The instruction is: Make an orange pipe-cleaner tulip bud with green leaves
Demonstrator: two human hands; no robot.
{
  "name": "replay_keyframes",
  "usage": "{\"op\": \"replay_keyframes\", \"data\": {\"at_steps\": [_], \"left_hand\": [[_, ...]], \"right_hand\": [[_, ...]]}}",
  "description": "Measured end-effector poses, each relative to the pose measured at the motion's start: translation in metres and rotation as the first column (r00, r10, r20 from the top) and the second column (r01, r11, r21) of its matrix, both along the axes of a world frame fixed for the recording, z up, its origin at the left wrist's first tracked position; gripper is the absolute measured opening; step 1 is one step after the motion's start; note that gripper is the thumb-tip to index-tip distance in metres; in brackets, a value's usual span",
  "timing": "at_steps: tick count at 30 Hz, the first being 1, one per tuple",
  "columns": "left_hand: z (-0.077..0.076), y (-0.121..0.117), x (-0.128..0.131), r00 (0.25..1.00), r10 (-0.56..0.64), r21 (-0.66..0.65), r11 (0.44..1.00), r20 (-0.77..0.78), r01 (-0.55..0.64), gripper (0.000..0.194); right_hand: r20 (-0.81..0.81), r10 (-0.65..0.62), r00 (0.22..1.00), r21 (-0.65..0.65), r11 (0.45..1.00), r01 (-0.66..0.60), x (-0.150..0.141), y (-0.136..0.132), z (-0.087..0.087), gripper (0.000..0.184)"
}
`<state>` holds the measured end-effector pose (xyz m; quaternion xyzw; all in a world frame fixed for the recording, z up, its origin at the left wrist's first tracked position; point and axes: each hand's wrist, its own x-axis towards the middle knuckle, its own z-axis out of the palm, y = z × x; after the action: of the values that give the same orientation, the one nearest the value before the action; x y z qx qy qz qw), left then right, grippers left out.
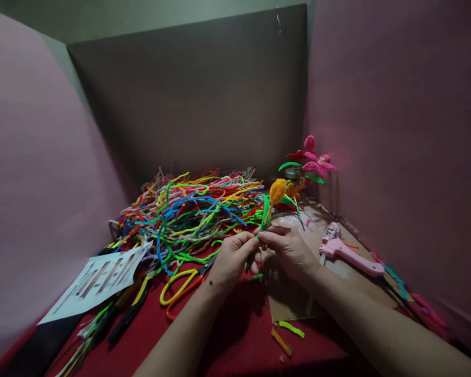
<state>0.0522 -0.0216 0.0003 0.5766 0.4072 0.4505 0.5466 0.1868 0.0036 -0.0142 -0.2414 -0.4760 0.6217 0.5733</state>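
Note:
Between my fingertips stands a pipe-cleaner flower (pixel 278 191) with an orange-yellow bud and green leaves around its stem. My left hand (pixel 233 259) is closed, its thumb and forefinger pinching the green stem just below the leaves. Close against it, my right hand (pixel 292 251) pinches the same spot from the other side. The fingers cover most of the lower stem, and a bit of green shows beneath them. Beside my left wrist lie scissors (pixel 178 288) with yellow and orange handles.
A big tangle of colourful pipe cleaners (pixel 204 209) lies behind my hands. On a board (pixel 286 298) at right rests a pink glue gun (pixel 353 256). Pink flowers (pixel 317 163) stand at the back. Pliers (pixel 131 311) and a printed sheet (pixel 98 280) lie left. Cut pieces (pixel 291 329) lie in front.

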Motion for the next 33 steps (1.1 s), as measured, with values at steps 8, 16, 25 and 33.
{"op": "replay_keyframes", "data": {"at_steps": [8,16,25,33], "left_hand": [[-0.001,-0.003,0.002,0.934,0.284,0.251,0.941,-0.216,-0.228,0.017],[0.004,0.001,-0.004,0.982,-0.02,-0.076,0.996,0.185,0.034,0.02],[0.007,-0.001,-0.006,0.927,-0.24,-0.13,0.949,0.287,0.286,0.023],[-0.003,-0.005,0.002,0.742,0.452,0.546,0.826,-0.496,-0.138,0.017]], "right_hand": [[0.113,0.03,0.993,-0.013,1.0,-0.028,-0.002,-0.002,-0.001,0.019],[0.021,0.166,0.986,-0.055,0.985,-0.164,-0.002,-0.004,0.002,0.014],[-0.031,0.181,0.983,-0.042,0.982,-0.182,-0.001,-0.004,0.001,0.009],[0.156,-0.053,0.986,-0.006,0.998,0.055,-0.001,-0.007,0.002,0.014]]}}
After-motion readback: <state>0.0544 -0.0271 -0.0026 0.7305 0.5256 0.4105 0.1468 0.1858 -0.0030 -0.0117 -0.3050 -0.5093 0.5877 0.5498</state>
